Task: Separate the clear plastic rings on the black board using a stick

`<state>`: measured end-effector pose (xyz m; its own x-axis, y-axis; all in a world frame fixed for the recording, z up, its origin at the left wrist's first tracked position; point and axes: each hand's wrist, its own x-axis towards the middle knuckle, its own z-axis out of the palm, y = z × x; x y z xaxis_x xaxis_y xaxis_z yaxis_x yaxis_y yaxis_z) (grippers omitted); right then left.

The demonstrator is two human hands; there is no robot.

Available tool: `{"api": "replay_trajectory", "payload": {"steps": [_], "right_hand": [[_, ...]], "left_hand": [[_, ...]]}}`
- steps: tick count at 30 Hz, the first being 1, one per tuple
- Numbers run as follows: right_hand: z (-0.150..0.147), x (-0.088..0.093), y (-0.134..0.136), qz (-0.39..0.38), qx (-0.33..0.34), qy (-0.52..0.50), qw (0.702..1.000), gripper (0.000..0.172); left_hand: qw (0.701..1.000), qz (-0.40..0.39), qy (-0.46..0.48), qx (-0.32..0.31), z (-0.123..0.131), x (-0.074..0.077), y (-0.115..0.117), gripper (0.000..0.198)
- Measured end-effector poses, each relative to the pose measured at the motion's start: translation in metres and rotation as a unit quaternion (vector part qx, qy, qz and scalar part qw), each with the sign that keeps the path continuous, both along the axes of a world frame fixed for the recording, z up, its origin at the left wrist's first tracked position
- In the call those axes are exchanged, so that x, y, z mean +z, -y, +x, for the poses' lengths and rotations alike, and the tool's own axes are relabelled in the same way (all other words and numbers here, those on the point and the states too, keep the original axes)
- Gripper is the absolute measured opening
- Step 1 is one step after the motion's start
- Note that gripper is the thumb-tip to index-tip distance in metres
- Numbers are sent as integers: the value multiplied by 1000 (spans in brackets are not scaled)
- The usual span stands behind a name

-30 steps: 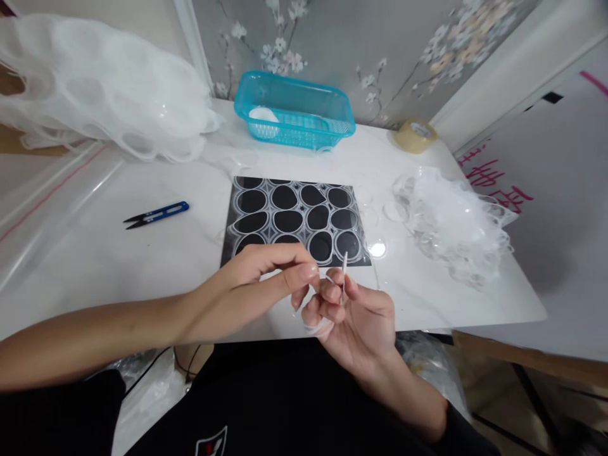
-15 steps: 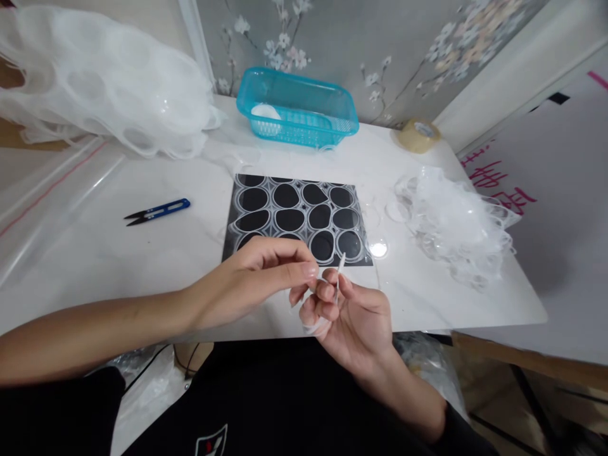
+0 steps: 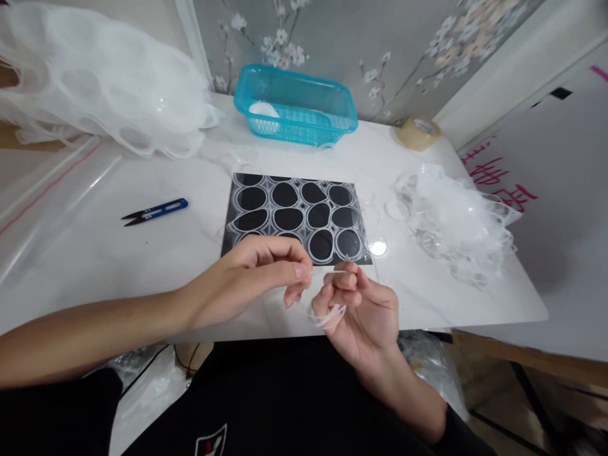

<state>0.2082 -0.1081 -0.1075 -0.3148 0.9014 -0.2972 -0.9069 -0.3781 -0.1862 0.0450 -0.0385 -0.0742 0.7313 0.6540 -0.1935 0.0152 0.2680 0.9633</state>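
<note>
My left hand [image 3: 256,275] and my right hand [image 3: 358,310] are held together over the table's near edge. The left thumb and fingers are pinched close to the right fingertips. The right fingers are curled round a small clear plastic piece [image 3: 330,315] that shows below them. Just beyond the hands lies a black sheet [image 3: 294,215] covered with clear round and drop-shaped plastic outlines.
Blue thread snips [image 3: 154,212] lie at the left. A turquoise basket [image 3: 297,107] stands at the back, a tape roll [image 3: 418,132] at the back right. A heap of clear plastic scraps [image 3: 456,221] sits right; stacked white plastic sheets [image 3: 99,82] lie far left.
The thin white sliver that stood up from my right fingers is no longer showing. My right fingers have curled in further and the clear piece now hangs below them.
</note>
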Motion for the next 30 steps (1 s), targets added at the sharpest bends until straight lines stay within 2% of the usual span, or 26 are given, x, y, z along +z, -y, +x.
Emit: {"api": "replay_trajectory", "payload": {"steps": [5, 15, 17, 21, 23, 25, 28, 30], "right_hand": [[2, 0, 0, 5, -25, -24, 999, 8], [0, 0, 0, 10, -20, -20, 1000, 8], [2, -3, 0, 8, 10, 12, 1000, 4], [20, -17, -12, -6, 154, 153, 976, 8], [38, -20, -32, -15, 178, 225, 958, 8], [56, -14, -67, -2, 145, 281, 949, 6], [68, 16, -145, 82, 69, 354, 929, 3], [61, 42, -205, 134, 36, 405, 904, 9]], "left_hand": [[999, -36, 13, -3, 0, 0, 1, 16], [999, -47, 18, -12, 0, 1, 2, 15], [999, -43, 13, -8, -1, 1, 1, 16], [998, -34, 29, 41, -8, -5, -7, 15], [995, -40, 43, 78, -16, -13, -14, 15], [990, -48, 44, 124, -28, -27, -22, 14], [980, -34, 16, 195, -46, -54, -33, 15], [975, -14, -11, 222, -56, -70, -39, 18]]}}
